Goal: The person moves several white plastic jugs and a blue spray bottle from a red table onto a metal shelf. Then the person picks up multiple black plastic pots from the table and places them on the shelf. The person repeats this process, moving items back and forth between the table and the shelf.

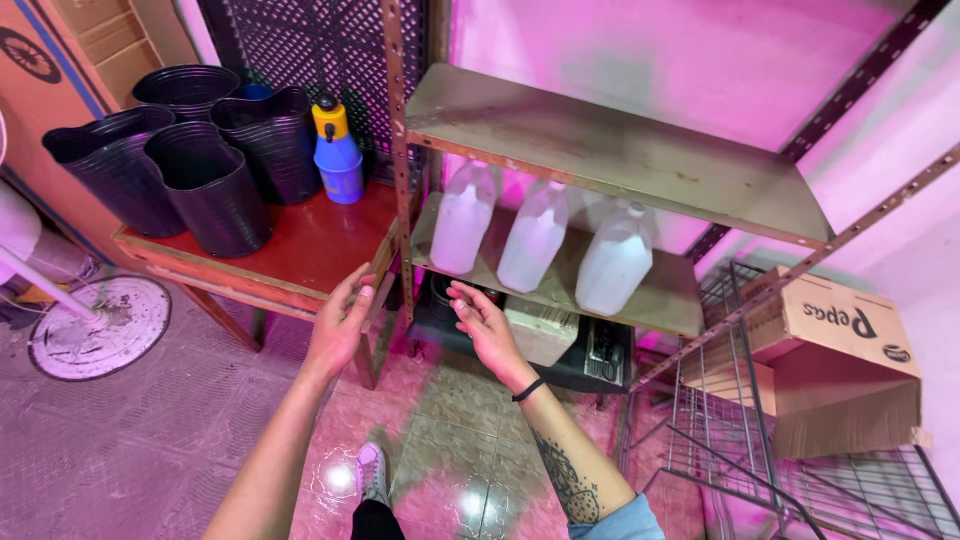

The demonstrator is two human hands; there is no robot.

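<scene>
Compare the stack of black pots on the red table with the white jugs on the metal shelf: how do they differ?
The black pots are dark, wide and open-topped; the white jugs are pale, narrow-necked and capped. The pots crowd together on the red table; the jugs stand in a row on the metal shelf. Both groups stand upright, untouched by the hands.

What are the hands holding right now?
Nothing. The left hand is open beside the red table, and the right hand is open below the shelf with the white jugs.

black ribbed pots [205,190], red table [310,245], blue-yellow spray bottle [337,150]
</scene>
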